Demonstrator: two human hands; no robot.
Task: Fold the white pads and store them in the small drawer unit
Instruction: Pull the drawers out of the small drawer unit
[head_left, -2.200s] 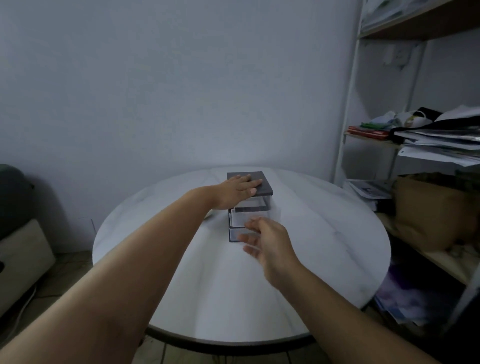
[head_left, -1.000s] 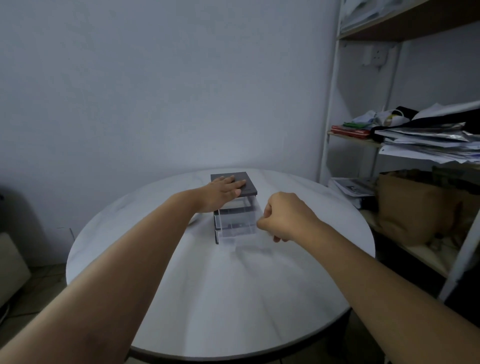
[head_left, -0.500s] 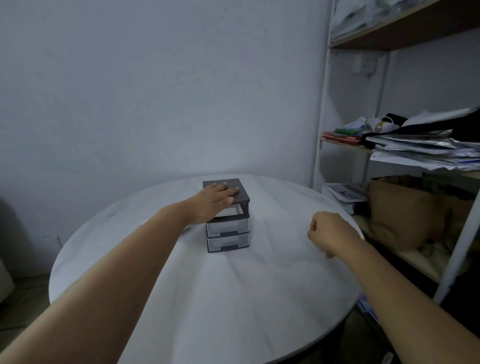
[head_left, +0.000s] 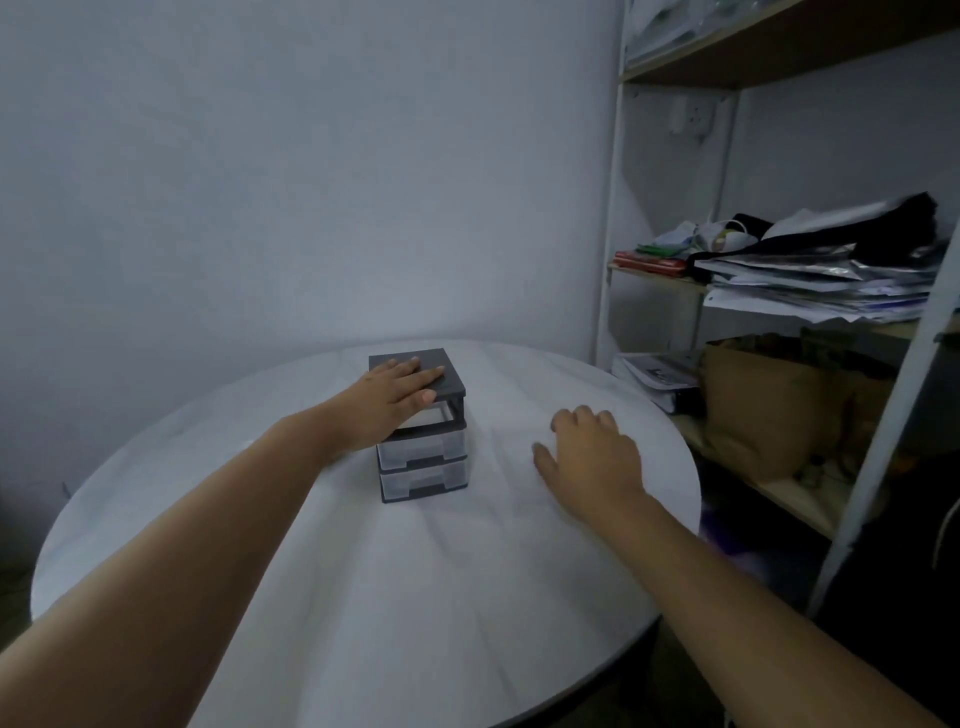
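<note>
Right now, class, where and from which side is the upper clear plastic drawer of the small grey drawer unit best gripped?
Pinch the dark front handle of the upper clear plastic drawer, from the near side: that face points at the person. The left hand lies flat on the small grey drawer unit, likely steadying it; the right hand is free.

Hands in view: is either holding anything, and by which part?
Nothing is gripped. The left hand lies flat on the dark top of the drawer unit; the right hand is spread over the table, empty.
</note>
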